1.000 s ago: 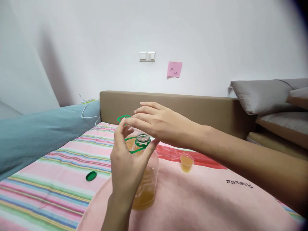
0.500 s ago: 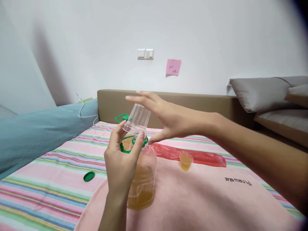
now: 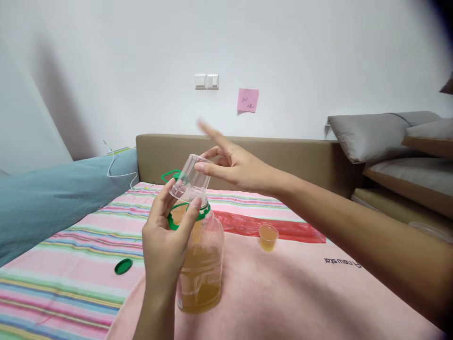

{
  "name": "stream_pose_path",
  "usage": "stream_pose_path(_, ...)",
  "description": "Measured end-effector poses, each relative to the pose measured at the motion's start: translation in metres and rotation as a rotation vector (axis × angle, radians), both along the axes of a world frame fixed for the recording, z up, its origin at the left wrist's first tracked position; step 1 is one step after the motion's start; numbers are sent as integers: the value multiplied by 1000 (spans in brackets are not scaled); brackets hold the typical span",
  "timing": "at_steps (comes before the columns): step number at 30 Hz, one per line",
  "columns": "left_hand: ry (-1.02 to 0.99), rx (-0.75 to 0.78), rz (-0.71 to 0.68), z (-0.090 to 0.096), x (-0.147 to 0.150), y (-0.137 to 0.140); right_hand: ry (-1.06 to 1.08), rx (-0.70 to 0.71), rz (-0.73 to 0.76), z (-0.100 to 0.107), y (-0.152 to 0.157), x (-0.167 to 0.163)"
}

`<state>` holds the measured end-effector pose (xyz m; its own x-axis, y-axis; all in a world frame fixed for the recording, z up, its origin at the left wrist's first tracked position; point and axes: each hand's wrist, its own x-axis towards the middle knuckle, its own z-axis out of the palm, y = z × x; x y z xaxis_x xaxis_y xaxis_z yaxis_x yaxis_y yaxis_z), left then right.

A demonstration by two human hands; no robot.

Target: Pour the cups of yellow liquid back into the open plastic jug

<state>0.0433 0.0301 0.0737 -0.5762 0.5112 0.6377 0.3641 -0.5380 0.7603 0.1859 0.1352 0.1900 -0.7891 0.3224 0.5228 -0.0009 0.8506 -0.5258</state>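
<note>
**Over the bottle's neck, a tilted cup between your hands**

Just above the bottle (image 3: 200, 278), a clear cup (image 3: 191, 177) hangs upside down and tilted, rim low. Your left hand (image 3: 164, 238) is clamped on it near the rim, thumb on one side, fingers on the other. Your right hand (image 3: 235, 167) has its forefinger spread wide and its thumb across the cup's wall; whether it grips, you cannot tell from here.

This looks like the step of adjusting the cup. The next move probably calls for a light, steady pinch on that thin wall, kept off the bottle's neck.

Behind stands a second bottle (image 3: 178, 213), partly hidden. To the right, a small cup (image 3: 268, 238) holds amber liquid by a red plastic strip (image 3: 293, 228). Leftward, a green cap (image 3: 123, 266) lies on the striped sheet (image 3: 78, 264), beside the pink cloth (image 3: 283, 288).
</note>
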Motion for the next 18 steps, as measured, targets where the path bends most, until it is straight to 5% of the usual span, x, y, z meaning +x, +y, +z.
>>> stream_pose_path(6,14,-14,22,1,-2,0,41,-185,29,0,-3,-1)
stream_pose_path(18,-10,51,-33,-1,-4,2,70,-224,-2,-2,-2,-2)
